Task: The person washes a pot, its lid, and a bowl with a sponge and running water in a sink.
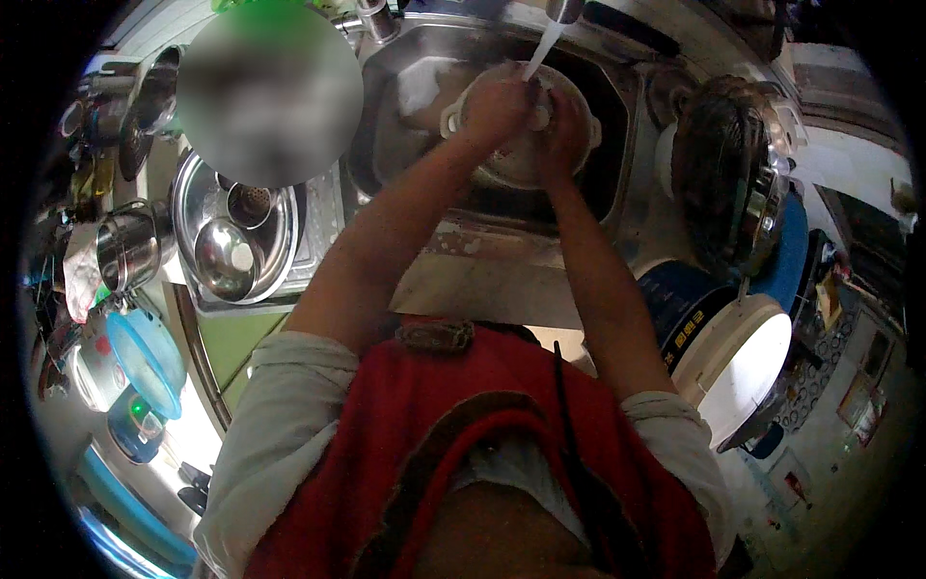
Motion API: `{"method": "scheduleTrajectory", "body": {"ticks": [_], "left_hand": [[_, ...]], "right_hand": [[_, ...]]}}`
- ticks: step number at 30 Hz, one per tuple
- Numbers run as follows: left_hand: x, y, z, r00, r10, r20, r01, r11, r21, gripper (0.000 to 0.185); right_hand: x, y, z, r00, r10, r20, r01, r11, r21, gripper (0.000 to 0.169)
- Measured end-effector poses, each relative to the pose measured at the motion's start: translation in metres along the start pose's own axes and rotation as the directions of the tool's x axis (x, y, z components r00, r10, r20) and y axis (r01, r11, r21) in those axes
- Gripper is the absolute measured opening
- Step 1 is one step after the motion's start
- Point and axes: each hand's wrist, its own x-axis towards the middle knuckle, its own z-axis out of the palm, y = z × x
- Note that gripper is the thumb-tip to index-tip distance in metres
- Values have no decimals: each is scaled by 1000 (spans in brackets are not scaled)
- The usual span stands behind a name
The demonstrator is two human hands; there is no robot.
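A pale round pot with two small side handles sits in the stainless steel sink. Both hands are over it. My left hand is under the water stream that falls from the faucet spout. Beside it, my right hand reaches down at the pot's right side, fingers bent. A small pale thing shows between the hands; I cannot tell whether it is a knob or something held. My fingertips are partly hidden. To the pot's left is a whitish patch in the sink.
Left of the sink, a round steel tray carries a steel bowl and a perforated steel cup. Farther left are a steel pot and a blue plastic basin. A dark blue bucket with a white lid stands at right.
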Motion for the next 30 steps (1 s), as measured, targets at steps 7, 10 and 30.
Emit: {"method": "scheduleTrajectory", "body": {"ticks": [7, 10, 30], "left_hand": [[-23, 37, -9, 897, 379, -228, -334, 919, 211, 37], [-15, 32, 1, 831, 553, -59, -509, 799, 321, 34], [7, 3, 7, 980, 193, -54, -197, 976, -90, 23]], "right_hand": [[-5, 50, 24, 999, 46, 14, -46, 999, -13, 35], [3, 16, 16, 998, -61, -21, 55, 972, -227, 33], [-8, 23, 15, 990, 73, -120, -86, 991, -104, 32]]}}
